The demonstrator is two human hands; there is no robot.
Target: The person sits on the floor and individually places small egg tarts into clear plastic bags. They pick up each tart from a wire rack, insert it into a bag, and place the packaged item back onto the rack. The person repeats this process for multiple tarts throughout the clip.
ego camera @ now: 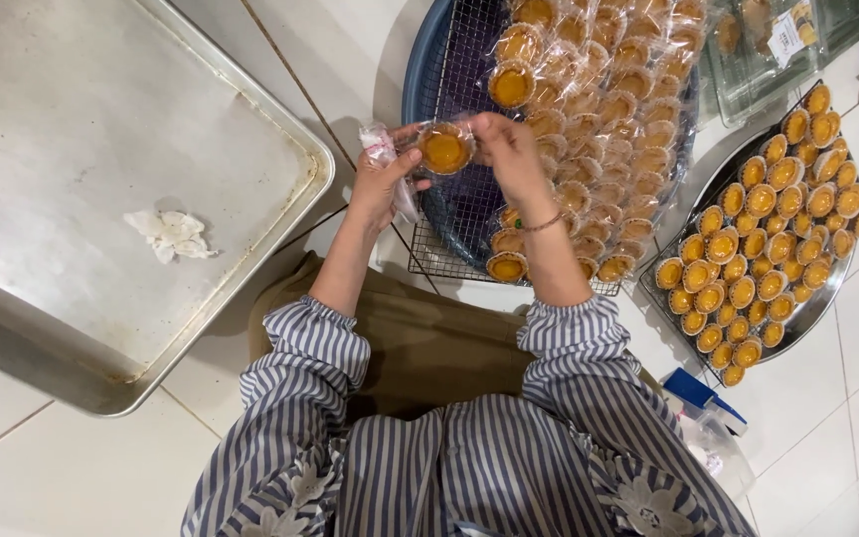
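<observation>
While both hands meet above the floor tiles, the left hand (382,184) and the right hand (509,149) pinch the two sides of a small round orange-filled tart in a clear plastic wrapper (445,149), fingers closed on the film at either edge so the pastry hangs level between them, filling up. The left hand also keeps a bunch of spare clear plastic wrappers (380,144) tucked against its palm, close by for the fingers. Just beyond the tart lies a rectangular wire cooling rack (449,70) set over a round dark blue basin (420,70), and on the rack a heap of already wrapped orange tarts (599,119) is piled, within easy reach of the right hand. Well to the right, a second rack on a round metal tray (817,308) carries unwrapped orange tarts in pale paper cups (758,239), laid in neat rows, apart from the wrapped ones. To the left sits a large rectangular metal baking tray (72,129) holding only a crumpled white paper scrap (171,236). A clear spray bottle with a blue top (708,418) lies beside the striped sleeve
</observation>
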